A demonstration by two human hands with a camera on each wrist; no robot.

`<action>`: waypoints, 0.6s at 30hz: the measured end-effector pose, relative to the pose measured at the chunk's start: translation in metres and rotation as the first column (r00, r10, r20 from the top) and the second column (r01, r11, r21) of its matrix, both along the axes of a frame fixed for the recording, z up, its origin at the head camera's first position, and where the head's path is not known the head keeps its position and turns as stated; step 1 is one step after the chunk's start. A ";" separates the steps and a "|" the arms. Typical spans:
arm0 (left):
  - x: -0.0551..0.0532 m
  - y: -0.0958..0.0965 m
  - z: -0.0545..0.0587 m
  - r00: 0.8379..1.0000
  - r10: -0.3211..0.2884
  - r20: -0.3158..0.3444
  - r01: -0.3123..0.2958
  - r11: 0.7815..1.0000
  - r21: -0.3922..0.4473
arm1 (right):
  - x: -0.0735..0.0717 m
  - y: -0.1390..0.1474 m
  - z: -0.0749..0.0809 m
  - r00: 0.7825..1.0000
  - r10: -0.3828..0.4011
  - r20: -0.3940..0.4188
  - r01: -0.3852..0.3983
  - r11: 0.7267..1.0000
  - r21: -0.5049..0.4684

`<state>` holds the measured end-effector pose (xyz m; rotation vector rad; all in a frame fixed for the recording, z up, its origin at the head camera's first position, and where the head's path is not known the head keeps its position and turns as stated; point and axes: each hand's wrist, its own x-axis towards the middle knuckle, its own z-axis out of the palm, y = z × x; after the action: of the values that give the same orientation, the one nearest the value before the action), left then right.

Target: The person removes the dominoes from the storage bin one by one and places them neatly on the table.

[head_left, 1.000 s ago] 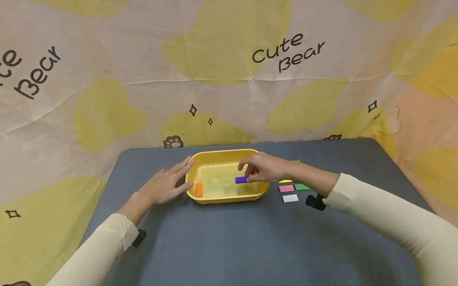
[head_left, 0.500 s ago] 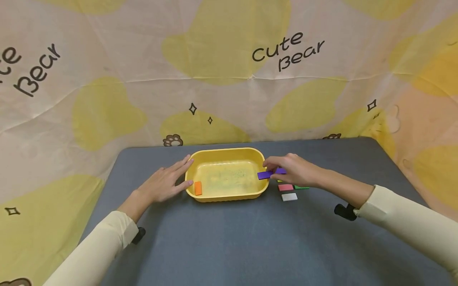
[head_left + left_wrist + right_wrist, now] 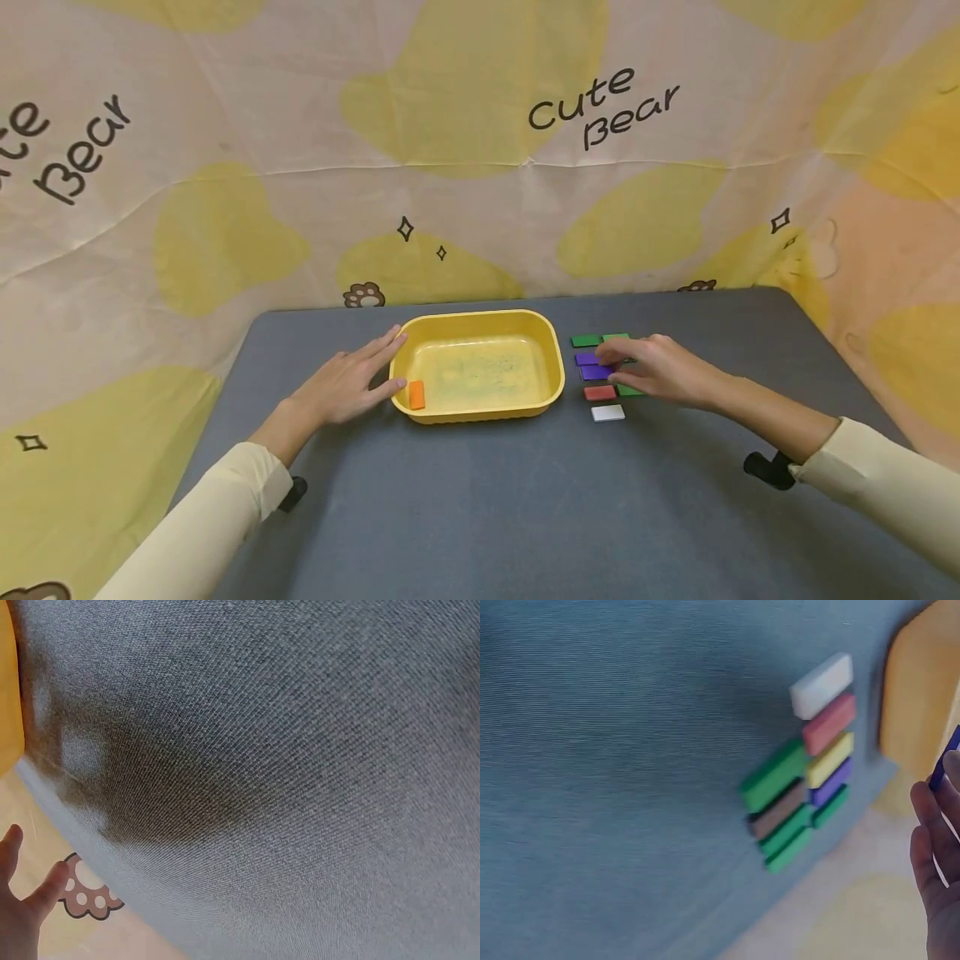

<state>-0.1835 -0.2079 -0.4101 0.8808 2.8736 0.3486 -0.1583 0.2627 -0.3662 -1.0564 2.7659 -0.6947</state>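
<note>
My left hand (image 3: 337, 387) rests with outstretched fingers on the left end of a yellow plastic tray (image 3: 480, 414). Its fingertips also show at the lower left of the left wrist view. An orange block (image 3: 417, 395) lies inside the tray at the front left. To the tray's right, my right hand (image 3: 656, 368) pinches a purple block (image 3: 596, 373) between thumb and fingers. That block hangs over the rows of small flat blocks and hides the yellow block (image 3: 830, 760), which the right wrist view shows. Another purple block (image 3: 585, 358) lies just behind it.
Several coloured blocks lie in two columns: a white block (image 3: 607, 412) nearest, a red block (image 3: 599, 392), a green block (image 3: 585, 341) at the back, and a brown block (image 3: 778, 808). Grey cloth covers the table (image 3: 480, 508). A printed curtain (image 3: 465, 125) hangs behind it.
My right hand has carried the purple block from inside the tray, over its right rim, to above the block columns. The left hand and the orange block have stayed put.
</note>
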 end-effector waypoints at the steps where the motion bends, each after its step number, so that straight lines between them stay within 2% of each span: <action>1: 0.000 0.000 0.000 1.000 0.001 0.003 -0.001 1.000 0.000 | 0.001 0.004 -0.002 1.000 -0.007 0.005 0.007 1.000 0.007; 7: -0.001 0.000 0.000 1.000 0.002 0.009 -0.002 1.000 -0.002 | 0.008 0.025 -0.017 0.999 -0.034 0.020 0.033 0.998 0.054; 18: -0.001 -0.001 -0.003 1.000 -0.002 0.004 0.002 1.000 -0.007 | 0.022 0.054 -0.044 0.995 0.009 -0.100 -0.005 0.999 0.040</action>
<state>-0.1843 -0.2090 -0.4128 0.8813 2.8686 0.3394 -0.1361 0.3171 -0.4100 -1.1225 2.8458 -0.5993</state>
